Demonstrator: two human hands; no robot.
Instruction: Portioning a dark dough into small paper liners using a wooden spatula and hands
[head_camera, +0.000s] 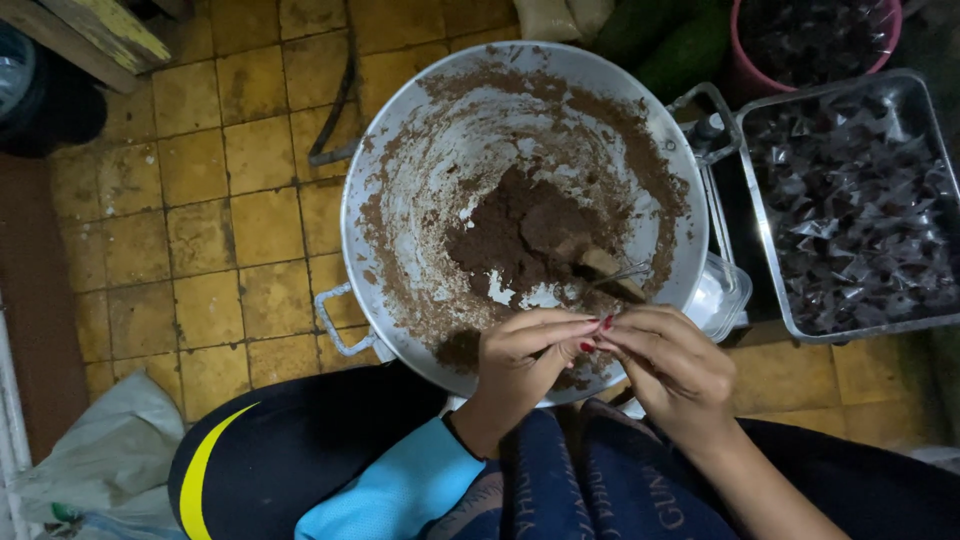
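Pinching a small bit over the pan
My left hand and right hand meet fingertips closed on it; I'd keep it over the brown paste

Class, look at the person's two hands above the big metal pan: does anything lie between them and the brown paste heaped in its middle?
Nothing visible does. The left hand and right hand meet fingertip to fingertip over the pan's near rim; only smeared metal separates them from the brown paste.
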